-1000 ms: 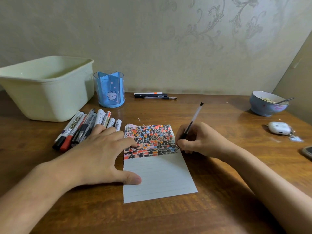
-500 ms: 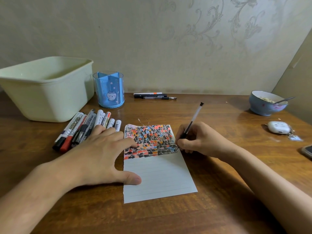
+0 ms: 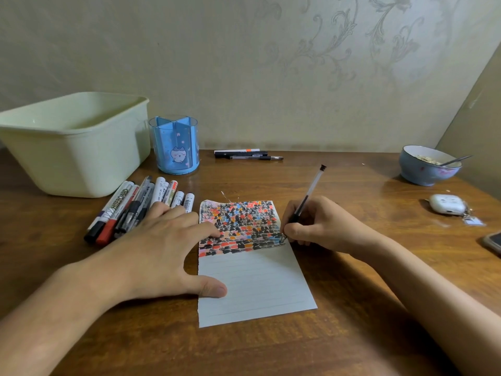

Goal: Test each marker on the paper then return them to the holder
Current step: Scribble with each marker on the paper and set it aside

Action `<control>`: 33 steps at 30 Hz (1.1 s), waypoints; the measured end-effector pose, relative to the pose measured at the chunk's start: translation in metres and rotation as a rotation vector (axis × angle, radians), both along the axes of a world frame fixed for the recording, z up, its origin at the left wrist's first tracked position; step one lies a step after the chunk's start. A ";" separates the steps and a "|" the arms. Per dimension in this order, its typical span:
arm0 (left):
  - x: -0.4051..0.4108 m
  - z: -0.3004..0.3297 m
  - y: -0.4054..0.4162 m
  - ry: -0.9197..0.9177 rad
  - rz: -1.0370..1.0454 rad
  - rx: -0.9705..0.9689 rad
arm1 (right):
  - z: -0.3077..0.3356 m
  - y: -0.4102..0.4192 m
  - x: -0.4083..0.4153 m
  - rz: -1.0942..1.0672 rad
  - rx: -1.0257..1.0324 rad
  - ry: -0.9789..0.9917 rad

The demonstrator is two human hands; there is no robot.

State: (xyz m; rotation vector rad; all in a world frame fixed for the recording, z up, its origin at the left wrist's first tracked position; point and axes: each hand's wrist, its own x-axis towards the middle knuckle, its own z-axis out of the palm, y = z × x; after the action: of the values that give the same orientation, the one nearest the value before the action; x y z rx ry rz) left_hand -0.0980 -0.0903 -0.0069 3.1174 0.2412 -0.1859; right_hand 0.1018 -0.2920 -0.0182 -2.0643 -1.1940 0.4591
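Note:
A lined sheet of paper (image 3: 254,289) lies on the wooden table, its upper part covered in black, red, orange and blue marks. My right hand (image 3: 322,226) grips a clear black-ink pen (image 3: 310,191) with its tip on the paper's right edge. My left hand (image 3: 162,251) lies flat, fingers spread, pressing the paper's left side. Several markers (image 3: 135,204) lie in a row left of the paper, partly under my fingers. The blue holder (image 3: 174,145) stands behind them with nothing visible inside.
A pale green tub (image 3: 73,142) sits at the back left. A few pens (image 3: 246,154) lie by the wall. At the right are a blue bowl with a spoon (image 3: 429,165), a white earbud case (image 3: 446,204) and a phone edge (image 3: 493,241).

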 end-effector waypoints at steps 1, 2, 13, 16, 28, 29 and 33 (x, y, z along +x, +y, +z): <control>0.000 0.000 0.000 0.002 0.006 -0.001 | 0.000 0.000 0.000 -0.006 -0.010 -0.005; 0.000 0.000 0.000 0.002 0.008 -0.005 | 0.000 0.001 0.001 -0.019 -0.018 -0.005; 0.000 0.000 -0.001 -0.009 0.009 -0.012 | 0.001 0.001 -0.001 -0.040 -0.019 0.033; 0.000 0.000 0.000 -0.009 0.006 -0.010 | 0.001 0.001 -0.001 -0.011 -0.024 0.036; 0.000 0.000 -0.008 -0.062 -0.002 -0.027 | 0.000 0.002 -0.007 0.071 0.219 0.207; 0.000 0.000 -0.007 -0.071 0.002 -0.038 | 0.000 0.003 -0.009 0.074 0.222 0.209; -0.001 -0.003 -0.002 -0.170 0.000 -0.116 | 0.003 0.005 -0.016 0.068 0.265 0.345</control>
State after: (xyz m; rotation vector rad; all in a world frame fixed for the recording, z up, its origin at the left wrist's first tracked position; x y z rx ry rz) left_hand -0.0987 -0.0923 -0.0094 2.9951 0.2184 0.0636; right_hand 0.0858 -0.2866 -0.0155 -1.6456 -1.0560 0.6246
